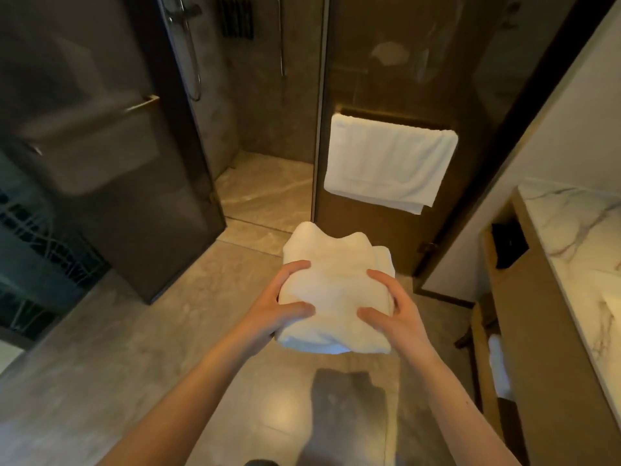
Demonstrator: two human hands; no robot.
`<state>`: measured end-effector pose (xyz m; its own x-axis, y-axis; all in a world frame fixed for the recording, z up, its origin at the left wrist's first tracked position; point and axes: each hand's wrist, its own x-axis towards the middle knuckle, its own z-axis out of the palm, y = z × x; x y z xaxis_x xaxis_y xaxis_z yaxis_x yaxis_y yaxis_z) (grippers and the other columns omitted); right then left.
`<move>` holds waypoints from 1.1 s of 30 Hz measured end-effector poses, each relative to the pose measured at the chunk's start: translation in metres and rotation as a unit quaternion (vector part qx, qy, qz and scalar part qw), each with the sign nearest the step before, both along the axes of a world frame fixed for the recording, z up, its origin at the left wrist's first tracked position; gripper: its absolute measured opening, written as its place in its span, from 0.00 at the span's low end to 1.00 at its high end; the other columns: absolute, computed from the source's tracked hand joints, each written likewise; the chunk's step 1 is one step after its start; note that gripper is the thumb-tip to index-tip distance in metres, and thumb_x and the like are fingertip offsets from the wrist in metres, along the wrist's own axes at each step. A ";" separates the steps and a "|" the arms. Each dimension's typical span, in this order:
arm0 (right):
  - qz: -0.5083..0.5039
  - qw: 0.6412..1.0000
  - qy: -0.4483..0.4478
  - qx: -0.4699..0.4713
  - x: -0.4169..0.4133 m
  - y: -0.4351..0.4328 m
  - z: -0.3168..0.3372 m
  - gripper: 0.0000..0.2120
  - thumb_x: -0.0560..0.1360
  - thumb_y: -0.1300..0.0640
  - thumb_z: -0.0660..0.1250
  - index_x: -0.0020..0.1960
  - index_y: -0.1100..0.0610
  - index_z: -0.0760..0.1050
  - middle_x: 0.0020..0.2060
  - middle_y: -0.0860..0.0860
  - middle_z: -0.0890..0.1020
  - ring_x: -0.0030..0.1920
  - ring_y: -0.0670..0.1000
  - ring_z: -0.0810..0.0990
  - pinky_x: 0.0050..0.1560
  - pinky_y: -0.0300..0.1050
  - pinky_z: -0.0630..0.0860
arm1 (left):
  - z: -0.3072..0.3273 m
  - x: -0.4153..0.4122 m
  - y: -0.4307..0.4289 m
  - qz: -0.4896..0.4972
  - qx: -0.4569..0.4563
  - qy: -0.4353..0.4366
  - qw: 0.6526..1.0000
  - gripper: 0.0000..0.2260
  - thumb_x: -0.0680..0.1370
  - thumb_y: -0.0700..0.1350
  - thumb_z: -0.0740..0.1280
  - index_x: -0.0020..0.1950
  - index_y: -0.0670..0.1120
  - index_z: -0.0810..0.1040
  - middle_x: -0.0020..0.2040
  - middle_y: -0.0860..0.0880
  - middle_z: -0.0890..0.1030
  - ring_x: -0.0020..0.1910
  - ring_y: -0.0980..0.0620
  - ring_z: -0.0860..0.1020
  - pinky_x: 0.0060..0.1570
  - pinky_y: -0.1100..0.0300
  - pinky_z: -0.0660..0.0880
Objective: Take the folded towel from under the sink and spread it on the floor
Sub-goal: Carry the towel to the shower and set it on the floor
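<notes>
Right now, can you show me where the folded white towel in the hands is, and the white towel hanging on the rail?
folded white towel (336, 284), head view, middle of its top.
white hanging towel (386, 163), head view, middle of its front.

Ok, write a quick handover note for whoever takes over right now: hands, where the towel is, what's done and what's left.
Left hand: gripping the left side of the folded towel.
Right hand: gripping its right side.
Towel: held in the air over the floor, in front of the shower doorway, still bundled.
Another towel hangs on the rail ahead; not part of the job.
Done: towel is out from under the sink and in both hands.
Left: unfold it and spread it flat on the floor.
</notes>
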<state>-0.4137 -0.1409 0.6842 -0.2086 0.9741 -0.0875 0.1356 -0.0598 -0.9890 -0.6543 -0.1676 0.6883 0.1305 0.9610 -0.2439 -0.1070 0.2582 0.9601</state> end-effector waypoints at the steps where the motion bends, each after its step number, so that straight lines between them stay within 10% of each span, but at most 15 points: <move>1: -0.001 1.000 -0.001 -0.006 -0.014 -0.005 -0.001 0.27 0.71 0.56 0.76 0.63 0.35 0.72 0.53 0.28 0.72 0.59 0.45 0.73 0.42 0.37 0.80 | -0.002 -0.014 -0.005 0.000 -0.003 0.001 1.000 0.33 0.68 0.42 0.77 0.68 0.64 0.70 0.66 0.52 0.71 0.61 0.45 0.75 0.51 0.45 0.81; 11: -0.033 0.999 0.015 -0.037 -0.195 -0.076 -0.014 0.28 0.70 0.58 0.75 0.62 0.34 0.73 0.51 0.27 0.75 0.51 0.34 0.76 0.41 0.37 0.80 | -0.009 -0.193 -0.065 -0.010 -0.010 0.042 0.999 0.34 0.62 0.48 0.76 0.66 0.65 0.72 0.65 0.52 0.72 0.59 0.47 0.77 0.44 0.57 0.80; 24: 0.003 1.000 -0.005 -0.011 -0.300 -0.151 0.013 0.28 0.69 0.59 0.75 0.61 0.34 0.74 0.59 0.38 0.75 0.57 0.44 0.76 0.50 0.43 0.80 | 0.014 -0.294 -0.162 0.054 0.044 0.081 0.994 0.30 0.72 0.32 0.71 0.65 0.60 0.73 0.59 0.60 0.73 0.44 0.72 0.76 0.36 0.72 0.74; 33: 0.020 0.999 0.016 -0.037 -0.296 -0.243 0.003 0.28 0.69 0.63 0.75 0.61 0.36 0.76 0.58 0.43 0.78 0.56 0.47 0.79 0.51 0.50 0.82 | 0.009 -0.287 -0.264 0.076 0.018 0.083 0.993 0.31 0.64 0.43 0.74 0.64 0.64 0.73 0.60 0.58 0.74 0.51 0.62 0.77 0.41 0.65 0.77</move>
<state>-0.7099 -0.3840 0.6876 -0.2505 0.9561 -0.1520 0.1086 -0.1283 -0.9858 -0.9418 -0.4320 0.6968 -0.0556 0.9749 -0.2154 0.0190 0.2168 0.9760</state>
